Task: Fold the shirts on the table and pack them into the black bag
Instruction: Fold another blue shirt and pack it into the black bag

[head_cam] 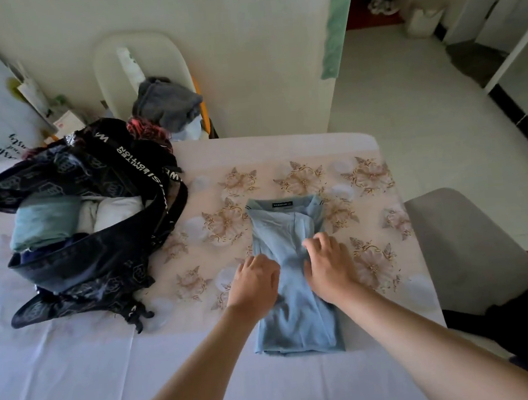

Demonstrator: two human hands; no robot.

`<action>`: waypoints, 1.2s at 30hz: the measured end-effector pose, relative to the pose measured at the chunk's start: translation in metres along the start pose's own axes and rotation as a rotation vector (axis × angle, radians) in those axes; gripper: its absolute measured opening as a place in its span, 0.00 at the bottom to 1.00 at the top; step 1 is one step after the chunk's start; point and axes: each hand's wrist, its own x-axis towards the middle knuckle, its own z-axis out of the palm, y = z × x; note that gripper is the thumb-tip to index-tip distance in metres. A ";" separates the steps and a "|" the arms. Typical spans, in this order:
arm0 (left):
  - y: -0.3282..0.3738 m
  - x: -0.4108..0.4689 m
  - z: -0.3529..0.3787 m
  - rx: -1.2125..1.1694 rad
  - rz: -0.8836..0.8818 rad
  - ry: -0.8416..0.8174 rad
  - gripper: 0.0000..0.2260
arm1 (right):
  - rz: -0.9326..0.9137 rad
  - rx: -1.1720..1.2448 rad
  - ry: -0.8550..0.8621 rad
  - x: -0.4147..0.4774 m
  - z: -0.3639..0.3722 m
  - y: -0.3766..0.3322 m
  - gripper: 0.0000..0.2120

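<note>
Two hands are down on one light blue shirt [298,318], which lies on the tabletop [80,375] right of the middle. It is folded lengthwise into a narrow strip, with its collar at the far end and its hem nearest the person. The left hand [254,280] sits at the strip's left edge with its fingers curled down and away; from here I cannot tell whether its grip has closed on cloth. The right hand [329,266] rests on the shirt's right half, its grip spread, bent fingertips pressing the fabric. Well apart to the left, the black bag [102,268] lies open with its lettered strap [155,177] draped across it. Inside it are a folded teal garment [44,222] and a white one [117,212] side by side. A grey chair [464,239] stands at the table's right edge.
</note>
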 end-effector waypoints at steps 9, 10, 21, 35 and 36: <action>-0.052 0.102 0.025 0.278 0.108 -0.306 0.32 | -0.076 -0.102 -0.310 0.052 0.022 0.010 0.37; -0.064 0.104 0.029 0.288 0.100 -0.314 0.34 | -0.040 -0.111 -0.339 0.054 0.025 0.016 0.39; -0.055 0.070 0.042 0.121 0.284 0.013 0.29 | 0.099 -0.118 -0.285 0.054 0.039 0.004 0.38; -0.050 -0.050 0.044 0.274 0.410 -0.195 0.42 | -0.229 -0.218 -0.131 -0.073 0.038 -0.002 0.35; -0.046 -0.058 0.046 0.265 0.453 -0.194 0.41 | -0.299 -0.227 -0.126 -0.077 0.035 -0.004 0.34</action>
